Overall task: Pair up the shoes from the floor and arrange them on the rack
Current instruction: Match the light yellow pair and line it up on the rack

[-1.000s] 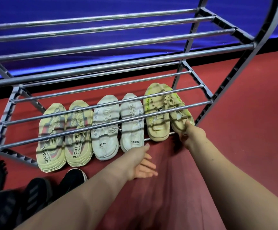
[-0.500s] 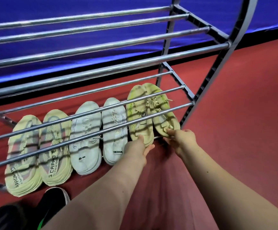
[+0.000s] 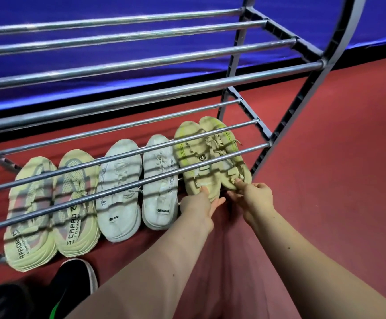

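Note:
Three pairs of shoes lie in a row under the rack's lowest bars (image 3: 141,178). A yellow-green pair (image 3: 49,215) is on the left and a white pair (image 3: 139,187) in the middle. The beige pair with neon stripes is on the right, next to the rack's grey side frame (image 3: 277,132). My left hand (image 3: 198,203) grips the heel of the left beige shoe (image 3: 194,157), thumb on top. My right hand (image 3: 254,194) pinches the heel of the right beige shoe (image 3: 231,162). The two beige shoes touch side by side, toes pointing away from me.
A black shoe with a green accent (image 3: 72,284) lies on the red floor at the lower left, in front of the rack. The upper shelf bars (image 3: 118,65) carry no shoes. A blue wall panel stands behind the rack. Red floor extends to the right.
My left hand has gone from hanging open over the floor to gripping the left beige shoe's heel. My right hand has stayed on the right beige shoe's heel.

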A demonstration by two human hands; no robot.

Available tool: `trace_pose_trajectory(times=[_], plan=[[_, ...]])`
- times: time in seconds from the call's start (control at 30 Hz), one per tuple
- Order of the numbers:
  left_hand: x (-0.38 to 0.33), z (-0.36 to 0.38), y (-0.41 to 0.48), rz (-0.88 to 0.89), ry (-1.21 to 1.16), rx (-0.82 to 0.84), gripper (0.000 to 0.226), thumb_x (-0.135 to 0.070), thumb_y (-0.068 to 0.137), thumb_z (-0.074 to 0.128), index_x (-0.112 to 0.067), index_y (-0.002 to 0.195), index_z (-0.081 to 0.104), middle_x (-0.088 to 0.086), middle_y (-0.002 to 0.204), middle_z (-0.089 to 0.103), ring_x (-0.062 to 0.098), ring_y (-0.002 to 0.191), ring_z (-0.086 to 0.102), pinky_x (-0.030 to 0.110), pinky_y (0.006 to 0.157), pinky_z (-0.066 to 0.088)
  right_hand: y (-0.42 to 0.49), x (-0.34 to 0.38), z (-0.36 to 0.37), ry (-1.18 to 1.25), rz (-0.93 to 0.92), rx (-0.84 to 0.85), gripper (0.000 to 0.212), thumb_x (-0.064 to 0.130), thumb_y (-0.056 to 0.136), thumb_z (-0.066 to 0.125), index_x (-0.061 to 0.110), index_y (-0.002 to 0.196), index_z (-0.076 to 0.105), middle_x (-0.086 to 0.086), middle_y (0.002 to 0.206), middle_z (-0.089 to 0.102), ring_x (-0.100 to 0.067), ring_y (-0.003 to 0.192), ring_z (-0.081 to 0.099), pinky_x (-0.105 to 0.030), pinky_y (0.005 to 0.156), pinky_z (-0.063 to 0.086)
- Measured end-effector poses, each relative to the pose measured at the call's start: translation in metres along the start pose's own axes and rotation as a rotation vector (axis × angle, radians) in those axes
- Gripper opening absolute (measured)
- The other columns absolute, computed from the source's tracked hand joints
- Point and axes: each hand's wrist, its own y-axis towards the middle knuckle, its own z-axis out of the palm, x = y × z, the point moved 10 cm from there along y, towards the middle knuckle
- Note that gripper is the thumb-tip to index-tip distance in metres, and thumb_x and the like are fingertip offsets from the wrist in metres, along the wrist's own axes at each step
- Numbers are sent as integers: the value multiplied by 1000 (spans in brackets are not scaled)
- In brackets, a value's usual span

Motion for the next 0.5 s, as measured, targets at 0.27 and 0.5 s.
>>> trace_pose_trajectory(times=[0.27,0.5], plan=[[3,-10,7,-6,106,15,30,-11,93,57,4,118,52,13,81,64,30,66,68,26,56,59,-2,6,-7,-75,-71,-5,36,2,83,66,14,77,32,-14,80,58,-23,46,62,-26,43,52],[5,-8,8,-75,329,82,39,-22,94,56,-1,126,47,21,94,59,29,68,64,35,66,60,-6,6,3,-120,54,102,23,11,84,69,8,89,47,-12,90,62,-27,63,66,-29,53,59]])
